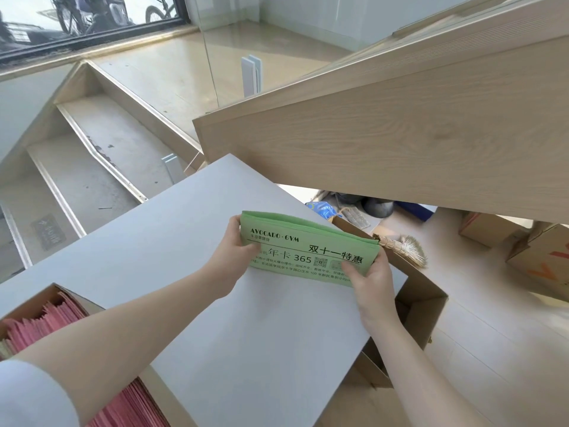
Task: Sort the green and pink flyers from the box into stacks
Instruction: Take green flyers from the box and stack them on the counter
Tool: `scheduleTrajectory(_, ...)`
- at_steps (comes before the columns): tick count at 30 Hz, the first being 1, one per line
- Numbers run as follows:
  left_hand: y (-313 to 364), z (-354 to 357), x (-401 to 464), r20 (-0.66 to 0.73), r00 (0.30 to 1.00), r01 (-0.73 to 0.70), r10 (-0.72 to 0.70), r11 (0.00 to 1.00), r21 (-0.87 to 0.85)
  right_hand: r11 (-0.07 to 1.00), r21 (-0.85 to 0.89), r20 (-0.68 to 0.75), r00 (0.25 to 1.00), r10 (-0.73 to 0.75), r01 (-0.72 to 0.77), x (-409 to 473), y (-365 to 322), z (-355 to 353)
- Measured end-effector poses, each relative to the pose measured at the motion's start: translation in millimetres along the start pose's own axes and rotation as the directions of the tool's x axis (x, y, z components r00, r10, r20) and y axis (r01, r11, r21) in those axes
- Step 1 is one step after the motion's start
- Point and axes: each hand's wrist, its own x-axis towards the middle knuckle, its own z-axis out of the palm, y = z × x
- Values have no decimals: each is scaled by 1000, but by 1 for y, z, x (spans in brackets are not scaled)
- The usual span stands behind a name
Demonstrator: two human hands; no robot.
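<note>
We hold the bundle of green flyers (308,251) on edge at the table's (184,272) far right corner, long axis running between our 2 hands, left hand (238,246) and right hand (368,274) each gripping 1 end, the box (77,298) of pink flyers (40,325) well behind at left.

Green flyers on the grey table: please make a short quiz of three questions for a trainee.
1. True or false: both hands hold the green flyers.
2. Which colour of flyers lies in the box at lower left? A) pink B) blue
3. Fill in: the green flyers are held above the grey ____.

Key: 1 true, the left hand and right hand grip the ends; 2 A, pink flyers; 3 table.
</note>
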Motion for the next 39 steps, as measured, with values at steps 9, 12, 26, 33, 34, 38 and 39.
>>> scheduleTrajectory(9, 6, -3, 6, -2, 1000, -15, 15, 997, -72, 998, -45, 11, 999, -43, 43, -11, -1, 4)
scheduleTrajectory(12, 8, 3, 5, -55, 998, -12, 5, 992, -125, 998, -23, -1, 998, -60, 60, -12, -9, 4)
scheduleTrajectory(26, -1, 4, 26, -84, 996, -6, 21, 984, 176, 977, -211, 6, 999, 38, -36, -20, 0, 12)
scheduleTrajectory(33, 16, 8, 45, -135, 991, 4, 25, 978, 211, 960, -219, -42, 984, 171, -176, -3, -11, 7)
scheduleTrajectory(34, 15, 8, 46, -133, 991, 19, 13, 970, 241, 939, -269, -46, 977, 208, -212, 0, -12, 5)
scheduleTrajectory(38, 4, 3, 53, -120, 992, 81, -44, 943, 322, 818, -455, -38, 925, 378, -353, 6, -8, -1)
scheduleTrajectory(39, 3, 1, 56, -124, 991, 82, -44, 945, 318, 799, -476, -43, 918, 395, -366, 6, -8, -2)
